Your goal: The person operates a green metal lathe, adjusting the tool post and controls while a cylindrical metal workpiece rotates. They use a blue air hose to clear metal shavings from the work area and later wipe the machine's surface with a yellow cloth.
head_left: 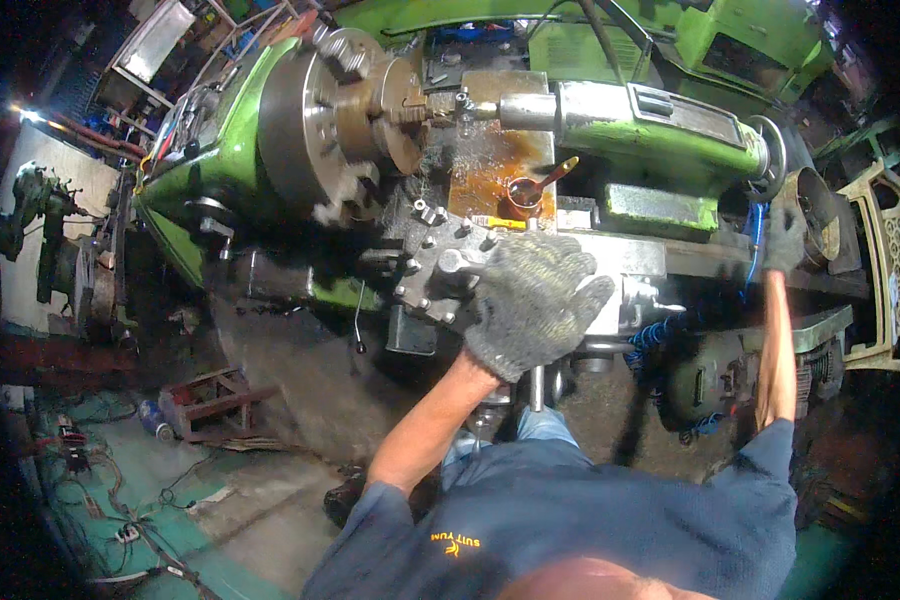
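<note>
My left hand [538, 300], in a grey knitted glove, lies over the lathe's carriage beside the bolted tool post [438, 265]. Its fingers stretch out to the right, and I see nothing held in them. My right hand [785, 240], gloved too, reaches far right to the lower rim of the tailstock handwheel [770, 155] and appears closed on it, its fingers partly hidden. At the left, the large chuck [305, 125] carries a round metal workpiece [398, 115], with the jaws looking smeared. Facing it is the tailstock quill [527, 111], with a slim tool at its tip.
A small cup [523, 197] with a brush [558, 173] stands on an oily plate [470, 165] behind my left hand. A lever [359, 330] hangs below the carriage. A blue hose [756, 240] hangs near my right hand. A reddish frame [220, 402] and cables lie on the floor.
</note>
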{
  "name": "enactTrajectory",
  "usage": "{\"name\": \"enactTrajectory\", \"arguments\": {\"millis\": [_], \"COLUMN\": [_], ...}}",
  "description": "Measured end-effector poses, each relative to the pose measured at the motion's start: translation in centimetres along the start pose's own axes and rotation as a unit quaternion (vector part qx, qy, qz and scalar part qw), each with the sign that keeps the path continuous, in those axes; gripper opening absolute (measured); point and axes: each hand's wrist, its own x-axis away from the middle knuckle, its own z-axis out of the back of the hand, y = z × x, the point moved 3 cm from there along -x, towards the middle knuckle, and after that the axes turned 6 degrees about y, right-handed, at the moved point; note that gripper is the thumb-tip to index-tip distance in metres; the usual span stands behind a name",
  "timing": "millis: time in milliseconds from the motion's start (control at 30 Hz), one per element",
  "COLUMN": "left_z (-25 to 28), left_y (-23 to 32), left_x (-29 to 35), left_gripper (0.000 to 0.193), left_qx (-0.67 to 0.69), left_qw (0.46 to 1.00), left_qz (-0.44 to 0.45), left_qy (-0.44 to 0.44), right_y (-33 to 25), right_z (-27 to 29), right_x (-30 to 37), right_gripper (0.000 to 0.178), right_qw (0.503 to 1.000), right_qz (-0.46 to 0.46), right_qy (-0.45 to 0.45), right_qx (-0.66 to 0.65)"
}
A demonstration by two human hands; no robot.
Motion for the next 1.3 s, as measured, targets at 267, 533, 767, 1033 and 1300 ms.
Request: {"name": "enactTrajectory", "arguments": {"millis": [267, 533, 767, 1033, 1300], "left_z": [-2.7, -2.4, -2.3, -2.6, -2.0], "left_y": [-0.3, -0.4, -0.8, -1.6, -1.7], "left_x": [1.1, 1.4, 2.0, 2.4, 2.0], "left_gripper": [0.041, 0.013, 0.015, 0.015, 0.015], "left_qx": [-0.147, -0.19, -0.112, -0.055, -0.037], "left_qw": [0.983, 0.962, 0.979, 0.981, 0.98], "left_qz": [0.032, 0.03, -0.029, -0.039, -0.053], "left_qy": [-0.104, -0.191, -0.166, -0.184, -0.188], "right_y": [0.7, 1.0, 0.4, 2.8, 3.1], "right_z": [-9.0, -13.5, -12.2, -11.9, -11.4], "right_x": [-11.1, -14.2, -13.3, -14.9, -15.1], "right_gripper": [0.079, 0.063, 0.051, 0.043, 0.045], "right_qw": [0.998, 0.985, 0.979, 0.978, 0.973], "right_qz": [-0.012, -0.03, -0.037, 0.019, -0.004], "right_qy": [-0.065, -0.107, -0.057, -0.063, -0.057], "right_qx": [0.025, 0.129, 0.193, 0.197, 0.225]}}
